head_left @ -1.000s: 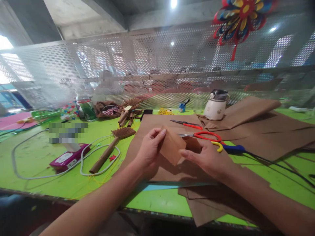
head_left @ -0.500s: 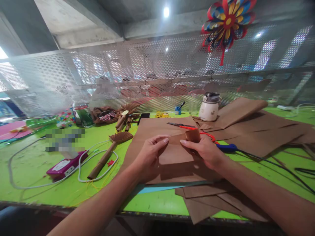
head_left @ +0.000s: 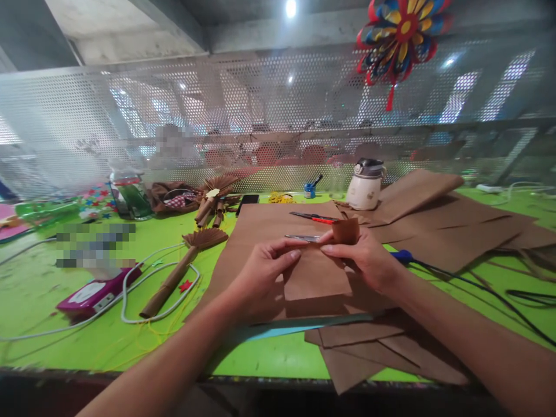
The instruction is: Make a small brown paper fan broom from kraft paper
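Note:
A small brown paper piece point(head_left: 317, 281) is held up between my two hands, above a large brown paper sheet point(head_left: 264, 229). My left hand point(head_left: 271, 263) pinches its upper left edge between thumb and fingers. My right hand point(head_left: 367, 258) grips the right side, where the paper curls up into a loop above the thumb. Scissors with red on them point(head_left: 315, 218) lie on the large sheet just beyond my hands. A thin silver metal tip point(head_left: 302, 238) shows behind the held paper, the rest of it hidden. A blue tool handle point(head_left: 402, 256) with a dark cord sits partly behind my right wrist.
Brown paper offcuts point(head_left: 356, 353) lie at the front edge, larger sheets point(head_left: 456, 226) at right. A white flask point(head_left: 365, 185) and blue jar point(head_left: 310, 190) stand behind. At left are a fan-topped paper roll point(head_left: 171, 278), a purple power strip point(head_left: 98, 292) and a looped white cable point(head_left: 124, 301).
The view has shifted slightly, so most things sit a little further left. The paper between my hands is turned a little, and the silver tip behind it has come into sight.

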The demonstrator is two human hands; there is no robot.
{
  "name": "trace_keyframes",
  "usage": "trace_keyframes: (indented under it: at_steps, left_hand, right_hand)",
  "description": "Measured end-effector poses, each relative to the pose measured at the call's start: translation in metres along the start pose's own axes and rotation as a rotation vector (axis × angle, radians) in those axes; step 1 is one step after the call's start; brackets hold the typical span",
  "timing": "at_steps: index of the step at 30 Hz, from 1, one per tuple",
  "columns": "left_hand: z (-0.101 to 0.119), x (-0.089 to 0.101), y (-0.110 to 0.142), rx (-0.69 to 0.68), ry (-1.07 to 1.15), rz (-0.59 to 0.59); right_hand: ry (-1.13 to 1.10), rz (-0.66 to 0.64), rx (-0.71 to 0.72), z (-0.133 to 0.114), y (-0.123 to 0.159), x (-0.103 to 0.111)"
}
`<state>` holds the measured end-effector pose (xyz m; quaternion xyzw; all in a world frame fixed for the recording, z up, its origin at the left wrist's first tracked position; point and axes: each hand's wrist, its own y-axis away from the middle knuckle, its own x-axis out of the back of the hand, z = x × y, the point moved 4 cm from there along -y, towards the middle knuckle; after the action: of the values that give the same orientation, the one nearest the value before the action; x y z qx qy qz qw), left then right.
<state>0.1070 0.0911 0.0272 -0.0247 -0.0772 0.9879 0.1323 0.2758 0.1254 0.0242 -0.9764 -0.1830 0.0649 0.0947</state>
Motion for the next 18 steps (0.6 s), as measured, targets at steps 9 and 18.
trace_keyframes:
  at_steps: [9,18]
  left_hand:
    - [-0.0006,0.003,0.0023,0.064,0.078,0.021]
    - [-0.0032,-0.0008,0.0043,0.164,0.2,0.071]
  right_hand:
    - [-0.102,0.021,-0.074,0.0023,0.0017,0.0028]
    - [0.036,-0.057,0.018,-0.0006,0.0073,-0.0004]
